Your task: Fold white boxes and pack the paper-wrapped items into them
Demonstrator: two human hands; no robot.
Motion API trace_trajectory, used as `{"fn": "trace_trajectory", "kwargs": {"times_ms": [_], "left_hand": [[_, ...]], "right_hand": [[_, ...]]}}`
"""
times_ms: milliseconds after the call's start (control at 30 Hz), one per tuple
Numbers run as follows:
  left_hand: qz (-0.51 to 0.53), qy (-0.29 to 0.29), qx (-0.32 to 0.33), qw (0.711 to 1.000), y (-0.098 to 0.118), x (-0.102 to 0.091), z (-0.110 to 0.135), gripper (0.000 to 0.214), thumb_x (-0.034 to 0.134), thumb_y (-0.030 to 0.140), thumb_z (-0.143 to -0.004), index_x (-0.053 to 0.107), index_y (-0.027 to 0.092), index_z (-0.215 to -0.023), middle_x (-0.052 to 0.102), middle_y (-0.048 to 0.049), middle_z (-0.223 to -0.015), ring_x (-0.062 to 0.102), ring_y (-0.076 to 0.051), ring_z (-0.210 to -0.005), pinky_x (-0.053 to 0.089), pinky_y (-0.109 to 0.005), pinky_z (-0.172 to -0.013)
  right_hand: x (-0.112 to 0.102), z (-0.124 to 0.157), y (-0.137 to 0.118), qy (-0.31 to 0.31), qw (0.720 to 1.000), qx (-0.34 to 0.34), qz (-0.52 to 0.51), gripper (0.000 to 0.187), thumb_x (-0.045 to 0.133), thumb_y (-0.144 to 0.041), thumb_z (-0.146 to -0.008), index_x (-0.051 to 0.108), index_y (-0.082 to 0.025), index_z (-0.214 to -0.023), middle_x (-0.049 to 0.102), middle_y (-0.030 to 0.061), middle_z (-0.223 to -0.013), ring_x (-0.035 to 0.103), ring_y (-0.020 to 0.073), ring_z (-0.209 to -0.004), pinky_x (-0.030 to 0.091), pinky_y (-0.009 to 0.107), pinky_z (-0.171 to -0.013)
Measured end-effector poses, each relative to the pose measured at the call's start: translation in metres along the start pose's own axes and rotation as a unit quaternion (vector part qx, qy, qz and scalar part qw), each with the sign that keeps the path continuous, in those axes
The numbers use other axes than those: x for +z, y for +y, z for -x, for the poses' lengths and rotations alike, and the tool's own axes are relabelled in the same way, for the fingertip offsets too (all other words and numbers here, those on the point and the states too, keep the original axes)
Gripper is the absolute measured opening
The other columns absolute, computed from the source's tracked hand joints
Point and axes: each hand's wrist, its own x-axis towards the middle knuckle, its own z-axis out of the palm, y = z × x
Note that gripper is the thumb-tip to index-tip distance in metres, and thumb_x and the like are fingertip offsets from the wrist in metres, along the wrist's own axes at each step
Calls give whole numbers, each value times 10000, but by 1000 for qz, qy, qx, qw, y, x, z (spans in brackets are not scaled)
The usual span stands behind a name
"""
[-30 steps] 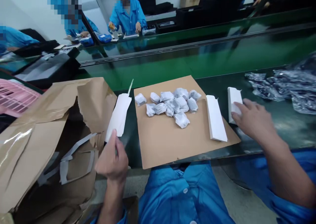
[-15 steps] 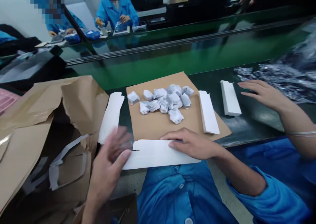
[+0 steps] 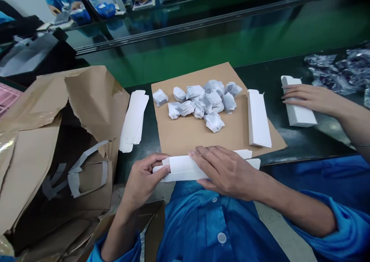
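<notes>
Both my hands hold a flat white carton at the near table edge, in front of my blue shirt. My left hand pinches its left end. My right hand lies over its middle, fingers stretched across it and gripping it. Just beyond is a brown cardboard sheet with several small white wrapped packets in a heap. A made-up white box lies on the sheet's right side.
A stack of flat white cartons lies left of the sheet, beside torn brown wrapping paper. At the right, another person's hand rests on a white box, near clear plastic bags. A green conveyor runs behind.
My left hand has closed on the carton's left end and my right hand has slid along it. The carton looks narrower than before. The other person's hand has come down onto the far-right box.
</notes>
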Motion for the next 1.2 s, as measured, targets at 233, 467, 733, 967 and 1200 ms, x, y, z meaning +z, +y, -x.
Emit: {"fn": "trace_trajectory", "kwargs": {"times_ms": [233, 467, 733, 967, 1200], "left_hand": [[-5, 123, 68, 990, -5, 5, 4, 222, 694, 278, -810, 714, 199, -1016, 746, -15, -794, 661, -129, -574, 530, -211, -502], [63, 219, 185, 956, -9, 78, 20, 832, 608, 612, -866, 252, 248, -1523, 589, -161, -1374, 628, -285, -1203, 548, -416, -963], [-91, 217, 192, 953, -13, 64, 7, 549, 744, 427, -786, 566, 225, -1265, 628, -86, -1240, 644, -251, -1083, 532, -338, -878], [-103, 78, 141, 982, -13, 65, 13, 336, 695, 417, -817, 557, 211, -1044, 653, -13, -872, 652, -171, -709, 516, -270, -604], [-175, 49, 230, 956, -6, 58, 13, 256, 669, 288, -826, 527, 234, -1032, 641, 16, -872, 605, -120, -623, 460, -224, -546]], "right_hand": [[0, 0, 1, 55, 996, 44, 45, 290, 455, -175, -974, 646, -66, -1164, 747, 168, -1020, 715, 259, -907, 609, 373, -781], [17, -3, -27, 139, 978, 152, -22, 471, 489, -232, -974, 476, 26, -1368, 682, 262, -1178, 670, 323, -1089, 576, 426, -877], [-1, -16, -16, 116, 910, 200, -345, 439, 510, -463, -991, 629, -138, -1262, 669, 102, -1007, 649, 165, -878, 554, 288, -755], [6, -24, 11, 151, 707, 367, -586, 337, 532, -430, -984, 689, -149, -888, 668, 31, -773, 610, 110, -659, 495, 233, -608], [13, -33, 16, 91, 532, 386, -748, 350, 702, -496, -860, 661, -163, -959, 644, -12, -745, 581, 91, -657, 475, 208, -609]]}}
